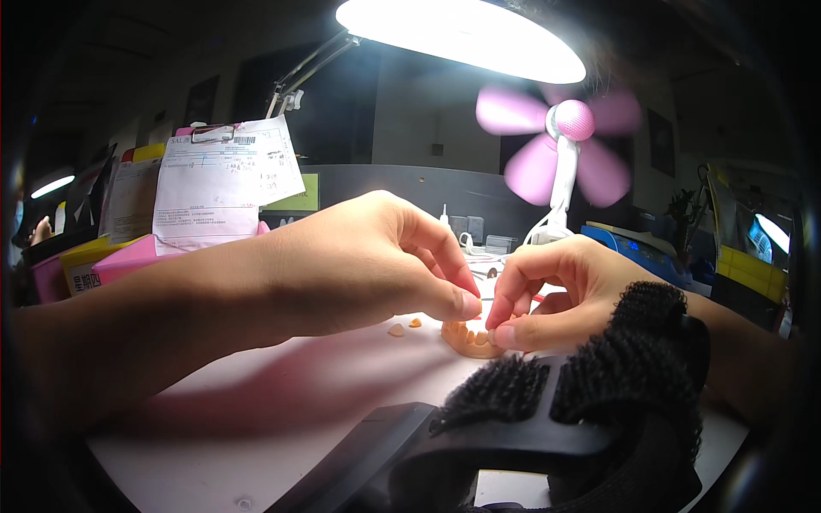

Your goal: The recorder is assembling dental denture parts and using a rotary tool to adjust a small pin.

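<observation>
A tan dental model [470,343], a curved row of teeth on a base, rests on the white table between my hands. My left hand [385,256] reaches in over its far side, thumb and forefinger pinched together; what lies between the tips is too small to make out. At the model's right end, my right hand [564,295] pinches close against the front teeth, and its fingertips cover whatever they grip. Two small tooth-shaped pieces, one pale [396,330] and one orange-tan [416,322], lie on the table just left of the model.
A black frame with fuzzy pads [547,402] fills the near foreground. Overhead shines a lamp [462,34]; behind my right hand spins a pink fan [560,128]. Clipped papers [209,188] stand above a pink box [137,258] at left. A blue device [633,252] sits at right.
</observation>
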Action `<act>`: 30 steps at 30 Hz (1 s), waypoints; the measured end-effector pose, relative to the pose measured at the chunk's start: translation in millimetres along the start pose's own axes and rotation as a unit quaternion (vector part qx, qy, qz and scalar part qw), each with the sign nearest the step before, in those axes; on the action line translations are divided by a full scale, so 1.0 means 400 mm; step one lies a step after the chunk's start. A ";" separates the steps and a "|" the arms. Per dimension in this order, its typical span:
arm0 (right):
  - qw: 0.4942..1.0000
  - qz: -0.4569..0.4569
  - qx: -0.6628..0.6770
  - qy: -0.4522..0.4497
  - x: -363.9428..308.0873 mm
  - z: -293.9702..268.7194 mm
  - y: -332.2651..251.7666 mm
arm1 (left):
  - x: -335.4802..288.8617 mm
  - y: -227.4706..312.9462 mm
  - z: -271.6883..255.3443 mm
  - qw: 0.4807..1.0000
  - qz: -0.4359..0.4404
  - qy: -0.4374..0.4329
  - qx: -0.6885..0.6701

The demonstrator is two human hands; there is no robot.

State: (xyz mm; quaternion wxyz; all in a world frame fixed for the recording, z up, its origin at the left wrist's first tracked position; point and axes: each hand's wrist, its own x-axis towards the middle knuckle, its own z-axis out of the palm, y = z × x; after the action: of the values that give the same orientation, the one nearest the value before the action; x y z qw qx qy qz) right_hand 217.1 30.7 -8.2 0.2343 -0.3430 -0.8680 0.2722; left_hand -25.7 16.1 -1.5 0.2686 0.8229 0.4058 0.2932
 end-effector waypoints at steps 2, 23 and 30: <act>1.000 -0.018 -0.003 0.008 -0.001 0.004 0.003 | 0.002 -0.001 0.004 1.000 -0.012 -0.006 -0.006; 1.000 0.017 -0.018 0.009 -0.004 -0.003 -0.004 | 0.001 -0.014 0.031 0.988 0.097 -0.017 0.116; 1.000 0.012 -0.011 -0.001 -0.009 0.005 -0.009 | -0.019 0.005 0.054 0.969 0.146 0.043 0.194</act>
State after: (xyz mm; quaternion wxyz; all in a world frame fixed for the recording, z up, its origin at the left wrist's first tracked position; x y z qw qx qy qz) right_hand 216.6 25.0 -8.1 0.2260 -0.3558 -0.8671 0.2655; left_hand -13.6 4.4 -16.9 0.0405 0.8965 0.3411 0.2798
